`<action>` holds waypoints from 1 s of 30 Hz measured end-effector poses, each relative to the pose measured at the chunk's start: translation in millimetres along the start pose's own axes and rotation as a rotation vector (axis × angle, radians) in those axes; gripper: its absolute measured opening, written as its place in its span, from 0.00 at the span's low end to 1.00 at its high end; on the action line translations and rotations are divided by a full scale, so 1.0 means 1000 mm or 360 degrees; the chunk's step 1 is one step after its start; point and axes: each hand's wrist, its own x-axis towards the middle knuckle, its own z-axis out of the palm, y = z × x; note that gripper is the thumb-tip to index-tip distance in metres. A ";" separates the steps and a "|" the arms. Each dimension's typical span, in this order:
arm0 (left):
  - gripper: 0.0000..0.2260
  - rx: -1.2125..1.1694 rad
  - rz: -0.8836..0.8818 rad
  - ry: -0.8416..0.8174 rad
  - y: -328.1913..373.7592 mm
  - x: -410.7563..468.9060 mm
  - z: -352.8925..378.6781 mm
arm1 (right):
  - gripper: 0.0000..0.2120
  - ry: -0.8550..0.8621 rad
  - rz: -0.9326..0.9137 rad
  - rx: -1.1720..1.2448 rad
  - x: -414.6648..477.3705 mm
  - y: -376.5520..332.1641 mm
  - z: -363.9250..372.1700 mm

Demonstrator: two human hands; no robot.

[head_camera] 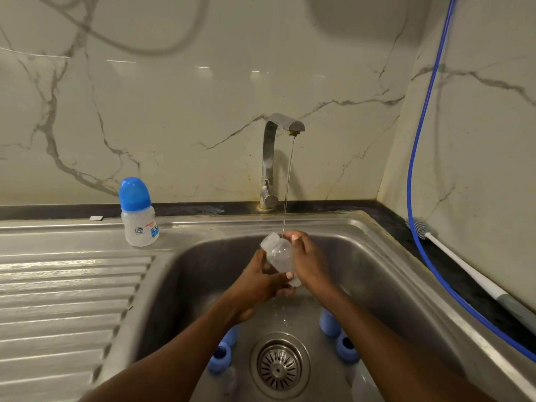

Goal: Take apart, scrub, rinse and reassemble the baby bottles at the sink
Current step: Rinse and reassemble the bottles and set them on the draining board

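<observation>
Holding the clear bottle tilted under thin water from the tap, you have it up over the sink. Your left hand curls round its low end. Your right hand curls round its side, fingertips near the top. Blue parts lie by the drain below. A capped bottle stands on the left ledge. A brush and a blue hose lie on the right.

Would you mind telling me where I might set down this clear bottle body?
The ribbed steel drainboard left of the basin is bare in front of the blue-capped bottle. Around the round drain strainer, blue plastic parts crowd the basin floor.
</observation>
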 end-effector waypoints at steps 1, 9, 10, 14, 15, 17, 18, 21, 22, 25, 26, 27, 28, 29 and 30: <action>0.28 0.0046 0.0009 -0.0004 -0.001 0.000 0.000 | 0.16 -0.0094 0.0076 0.0040 -0.001 0.000 -0.001; 0.29 -0.0235 0.0068 0.0224 0.002 0.004 -0.008 | 0.32 -0.0559 -0.0039 0.0179 -0.001 0.001 -0.011; 0.29 -0.0282 0.0029 0.0236 0.002 0.004 -0.007 | 0.30 -0.0444 -0.0127 0.0119 -0.001 0.000 -0.011; 0.28 -0.0435 -0.0162 0.0214 0.005 0.003 -0.009 | 0.24 -0.0246 -0.0348 -0.0146 -0.002 0.001 -0.008; 0.26 -0.0430 -0.0200 0.0221 0.005 0.002 -0.009 | 0.27 -0.0284 -0.0337 -0.0168 -0.003 0.001 -0.008; 0.27 -0.0370 -0.0288 0.0183 0.006 0.000 -0.008 | 0.30 -0.0305 -0.0362 -0.0212 -0.002 0.001 -0.007; 0.28 -0.0339 -0.0329 0.0143 0.006 -0.001 -0.008 | 0.30 -0.0273 -0.0398 -0.0249 -0.001 0.001 -0.006; 0.29 -0.0246 -0.0409 0.0065 0.004 -0.002 -0.006 | 0.27 -0.0155 -0.0439 -0.0342 0.001 0.003 -0.004; 0.28 -0.0173 -0.0423 0.0058 0.003 -0.003 -0.006 | 0.25 -0.0110 -0.0440 -0.0362 0.002 0.006 -0.004; 0.20 0.0014 -0.0370 0.0055 0.000 -0.003 -0.006 | 0.22 -0.0010 -0.0499 -0.0441 0.007 0.011 -0.006; 0.18 0.0027 -0.0334 0.0059 -0.001 -0.002 -0.007 | 0.22 0.0002 -0.0523 -0.0460 0.009 0.012 -0.006; 0.16 0.0037 -0.0304 0.0064 -0.001 -0.002 -0.007 | 0.22 0.0017 -0.0542 -0.0472 0.010 0.012 -0.006; 0.15 0.0050 -0.0284 0.0067 -0.002 -0.003 -0.007 | 0.21 0.0046 -0.0562 -0.0476 0.011 0.012 -0.005; 0.14 0.0070 -0.0271 0.0070 -0.002 -0.003 -0.007 | 0.21 0.0081 -0.0575 -0.0474 0.011 0.012 -0.004; 0.14 0.0090 -0.0254 0.0079 -0.003 -0.003 -0.007 | 0.21 0.0116 -0.0578 -0.0463 0.011 0.012 -0.005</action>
